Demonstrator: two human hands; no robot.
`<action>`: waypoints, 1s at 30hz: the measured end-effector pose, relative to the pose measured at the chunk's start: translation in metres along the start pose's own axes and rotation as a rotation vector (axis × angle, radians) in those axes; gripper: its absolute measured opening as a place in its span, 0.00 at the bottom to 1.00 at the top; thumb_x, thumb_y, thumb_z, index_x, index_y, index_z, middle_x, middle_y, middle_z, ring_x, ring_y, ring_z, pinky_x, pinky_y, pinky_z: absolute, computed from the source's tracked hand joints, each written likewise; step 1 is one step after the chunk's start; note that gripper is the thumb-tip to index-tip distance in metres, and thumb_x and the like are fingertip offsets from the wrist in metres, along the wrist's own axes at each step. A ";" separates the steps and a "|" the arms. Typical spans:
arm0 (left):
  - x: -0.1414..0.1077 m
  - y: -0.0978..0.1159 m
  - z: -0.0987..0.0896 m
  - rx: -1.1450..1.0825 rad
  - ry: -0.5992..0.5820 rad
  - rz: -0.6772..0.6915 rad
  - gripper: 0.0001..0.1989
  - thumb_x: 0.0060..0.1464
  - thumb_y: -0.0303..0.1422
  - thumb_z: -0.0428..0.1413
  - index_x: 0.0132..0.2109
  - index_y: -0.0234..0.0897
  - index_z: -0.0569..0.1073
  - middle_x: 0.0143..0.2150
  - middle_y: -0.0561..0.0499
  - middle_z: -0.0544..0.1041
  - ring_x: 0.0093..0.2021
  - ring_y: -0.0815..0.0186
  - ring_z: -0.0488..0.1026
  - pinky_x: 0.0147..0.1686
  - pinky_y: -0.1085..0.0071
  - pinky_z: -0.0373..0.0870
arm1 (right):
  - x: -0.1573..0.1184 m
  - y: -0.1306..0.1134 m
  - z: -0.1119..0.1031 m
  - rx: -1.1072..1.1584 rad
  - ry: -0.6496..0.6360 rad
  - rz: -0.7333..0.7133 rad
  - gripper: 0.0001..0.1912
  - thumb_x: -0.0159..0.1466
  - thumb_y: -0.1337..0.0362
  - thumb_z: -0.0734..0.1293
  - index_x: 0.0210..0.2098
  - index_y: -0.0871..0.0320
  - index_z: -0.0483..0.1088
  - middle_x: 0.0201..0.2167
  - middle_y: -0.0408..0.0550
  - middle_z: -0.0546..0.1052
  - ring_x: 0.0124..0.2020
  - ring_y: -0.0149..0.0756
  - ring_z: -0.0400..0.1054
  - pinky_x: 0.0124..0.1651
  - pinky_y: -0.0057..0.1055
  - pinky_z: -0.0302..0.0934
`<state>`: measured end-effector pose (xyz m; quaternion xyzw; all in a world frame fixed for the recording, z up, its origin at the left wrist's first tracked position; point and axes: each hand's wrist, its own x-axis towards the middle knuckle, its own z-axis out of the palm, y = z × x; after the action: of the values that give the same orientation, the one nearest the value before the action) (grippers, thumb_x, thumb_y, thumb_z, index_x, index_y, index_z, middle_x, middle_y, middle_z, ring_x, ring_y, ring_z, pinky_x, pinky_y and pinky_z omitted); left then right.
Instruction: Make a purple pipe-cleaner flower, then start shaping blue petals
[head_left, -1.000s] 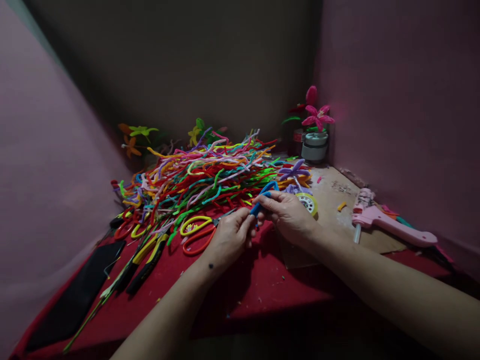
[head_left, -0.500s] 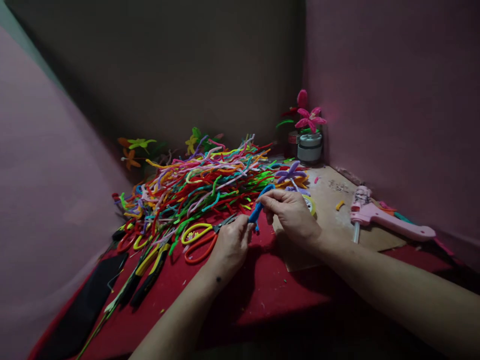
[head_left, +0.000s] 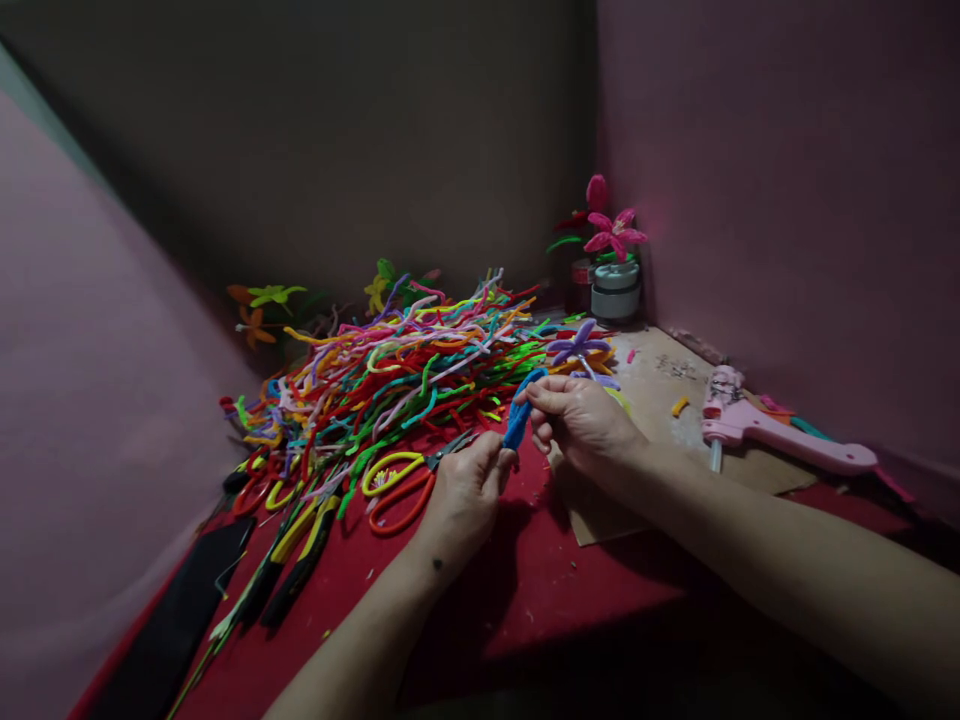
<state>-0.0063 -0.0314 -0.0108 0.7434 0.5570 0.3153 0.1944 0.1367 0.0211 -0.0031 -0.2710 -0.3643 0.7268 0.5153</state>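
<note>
A bent blue pipe cleaner piece [head_left: 516, 424] is held between both hands above the red cloth [head_left: 555, 590]. The fingers of my left hand [head_left: 471, 487] pinch its lower end. At its upper part, my right hand [head_left: 581, 415] grips it between thumb and forefinger. Scissors with one yellow and one red handle [head_left: 403, 514] lie just left of my left hand. Behind the hands spreads a large pile of many-coloured pipe cleaners [head_left: 405, 365]. A purple flower [head_left: 576, 346] lies beyond my right hand.
On the board [head_left: 660, 385] at right lies a pink glue gun [head_left: 780, 436]. A pink flower [head_left: 616, 237] stands in a grey pot [head_left: 616, 293] at the back. Yellow-black pliers [head_left: 301, 560] and a black flat object [head_left: 176, 610] lie at left.
The view has shifted slightly. My fingers have moved a little on the blue piece, which now looks more upright and bunched; both hands still hold it.
</note>
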 end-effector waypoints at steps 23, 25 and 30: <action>0.004 0.003 -0.015 -0.702 -0.299 -0.379 0.14 0.50 0.42 0.52 0.33 0.33 0.66 0.24 0.52 0.71 0.18 0.72 0.68 0.14 0.78 0.64 | 0.000 0.007 -0.001 -0.298 -0.102 -0.045 0.11 0.51 0.60 0.69 0.24 0.63 0.68 0.17 0.38 0.66 0.16 0.21 0.56 0.19 0.23 0.48; 0.004 0.001 -0.017 -0.699 -0.300 -0.391 0.14 0.49 0.41 0.53 0.32 0.32 0.66 0.24 0.51 0.72 0.18 0.72 0.68 0.15 0.78 0.64 | 0.001 0.006 -0.002 -0.294 -0.042 -0.092 0.10 0.51 0.61 0.69 0.24 0.62 0.67 0.17 0.39 0.67 0.16 0.21 0.56 0.19 0.23 0.48; 0.004 -0.002 -0.021 -0.820 -0.309 -0.397 0.13 0.49 0.40 0.54 0.32 0.31 0.67 0.23 0.52 0.71 0.16 0.74 0.66 0.13 0.79 0.63 | 0.001 0.007 -0.003 -0.276 -0.102 -0.105 0.11 0.52 0.60 0.68 0.24 0.61 0.66 0.16 0.38 0.66 0.15 0.22 0.56 0.18 0.23 0.47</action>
<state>-0.0217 -0.0279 0.0041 0.5228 0.4825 0.3513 0.6086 0.1345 0.0211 -0.0105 -0.2824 -0.5000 0.6549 0.4912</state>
